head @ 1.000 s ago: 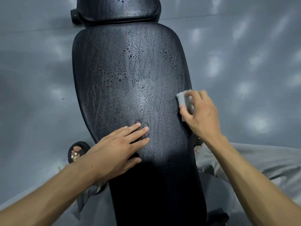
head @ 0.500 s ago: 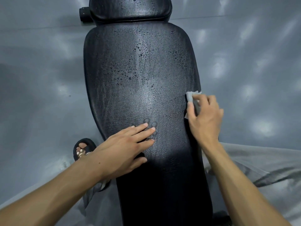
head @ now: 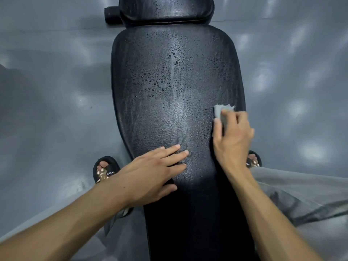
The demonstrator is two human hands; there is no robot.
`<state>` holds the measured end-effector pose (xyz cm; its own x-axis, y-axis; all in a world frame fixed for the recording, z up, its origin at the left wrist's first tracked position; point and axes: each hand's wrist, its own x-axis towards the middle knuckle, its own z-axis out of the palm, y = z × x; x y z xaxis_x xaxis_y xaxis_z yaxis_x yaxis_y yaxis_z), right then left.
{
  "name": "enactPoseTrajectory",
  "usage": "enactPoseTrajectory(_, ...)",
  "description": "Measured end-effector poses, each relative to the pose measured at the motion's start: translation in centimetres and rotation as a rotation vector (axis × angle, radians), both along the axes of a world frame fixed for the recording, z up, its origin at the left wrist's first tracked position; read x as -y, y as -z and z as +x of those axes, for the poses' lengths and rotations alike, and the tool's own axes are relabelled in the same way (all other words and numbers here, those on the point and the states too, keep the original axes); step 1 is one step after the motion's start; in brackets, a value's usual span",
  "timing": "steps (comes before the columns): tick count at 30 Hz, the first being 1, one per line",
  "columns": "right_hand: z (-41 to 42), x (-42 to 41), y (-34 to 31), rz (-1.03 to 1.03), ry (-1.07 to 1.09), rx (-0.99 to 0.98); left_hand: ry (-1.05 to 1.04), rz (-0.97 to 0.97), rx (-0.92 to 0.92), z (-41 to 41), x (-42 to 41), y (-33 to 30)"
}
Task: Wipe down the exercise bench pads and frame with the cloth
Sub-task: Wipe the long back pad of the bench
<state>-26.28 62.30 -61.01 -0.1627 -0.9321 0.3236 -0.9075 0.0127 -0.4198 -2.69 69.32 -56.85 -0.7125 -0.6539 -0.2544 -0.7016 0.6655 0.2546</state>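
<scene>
Cloth (head: 220, 112) held at right edge of bench pad (head: 173, 91), mid-frame.
Grey cloth is gripped by right hand (head: 232, 142); left hand (head: 150, 172) laid flat, fingers straight, on beaded, textured black vinyl; bare grey floor (head: 56, 91) seen both sides.

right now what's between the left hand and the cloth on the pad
Only bare, wet black pad: nothing lies between the left hand and the cloth under the right hand, per the head view.

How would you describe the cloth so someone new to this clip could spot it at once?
Start from the long black bench pad running up the middle of the picture, wet with droplets. Near its right edge, about halfway up, the right hand holds a small cloth against the pad. It is the only pale grey, frayed thing on the black surface.
</scene>
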Motion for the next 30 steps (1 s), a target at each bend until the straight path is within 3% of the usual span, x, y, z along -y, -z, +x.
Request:
enactPoseTrajectory(4,6.6,-2.5,0.4,-0.005,-0.311,-0.06,0.004,0.073,0.008,0.2,0.3,-0.4)
enactPoseTrajectory(7,5.0,-1.7,0.2,-0.008,-0.425,-0.098,-0.019,0.126,0.018,0.7,0.7,-1.0)
enactPoseTrajectory(9,1.5,-0.5,0.2,-0.021,-0.302,-0.098,-0.053,0.123,-0.024,1.1,0.7,-1.4)
enactPoseTrajectory(12,-3.3,0.3,-0.1,0.022,-0.072,0.081,-0.08,0.148,-0.041,1.5,0.8,-1.4)
enactPoseTrajectory(17,-4.4,0.0,-0.9,0.07,-0.004,0.323,-0.064,0.049,-0.063,1.7,0.6,-1.1)
enactPoseTrajectory(21,-6.1,0.8,-1.5,0.311,0.202,0.553,-0.053,0.023,-0.067,1.7,0.6,-0.9)
enactPoseTrajectory(24,-7.6,0.8,-2.0,0.394,0.219,0.71,-0.071,0.047,-0.069,1.7,0.5,-1.0)
enactPoseTrajectory(25,-7.8,0.7,-2.1,0.366,0.212,0.677,-0.082,0.066,-0.072,1.7,0.5,-1.1)
enactPoseTrajectory(28,-6.8,0.3,-2.2,0.254,0.201,0.319,-0.102,0.068,-0.082,1.6,0.4,-1.3)
enactPoseTrajectory(30,-5.0,-0.1,-2.2,0.21,0.129,0.229,-0.107,0.059,-0.082,1.5,0.4,-1.5)
